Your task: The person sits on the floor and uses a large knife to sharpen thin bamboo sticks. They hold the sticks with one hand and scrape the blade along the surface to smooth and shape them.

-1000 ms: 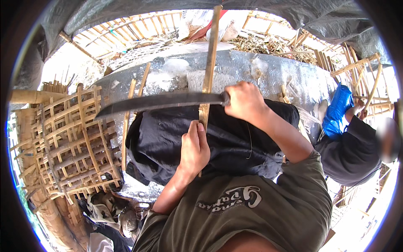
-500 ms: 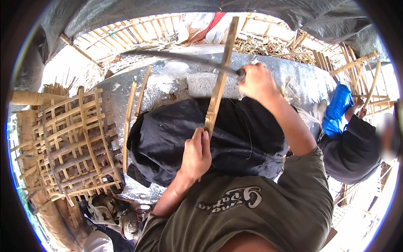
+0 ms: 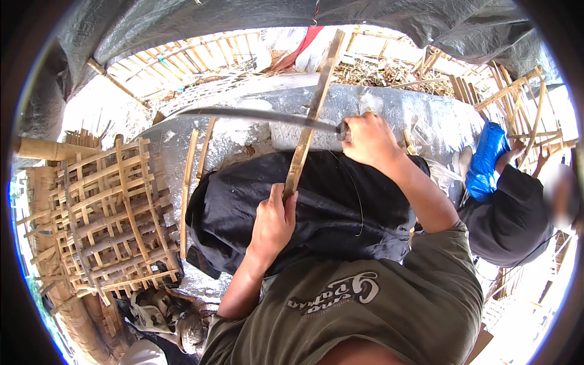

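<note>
My left hand is closed round the lower part of a long bamboo strip, which slants up and away to the right. In my right hand is the handle of a machete. Its long dark blade points left and crosses the strip, touching or very near it about halfway up. Below both hands, black cloth covers my lap. A pale block lies just beyond the cloth, partly hidden behind the strip and blade.
Two bamboo strips lie left of my lap, beside a stack of woven bamboo lattices. At right sits another person in dark clothing, near a blue plastic bundle. A grey tarp hangs overhead.
The machete and my right hand have moved down and nearer me, leaving the blade more level. The bamboo strip and my left hand have shifted slightly left.
</note>
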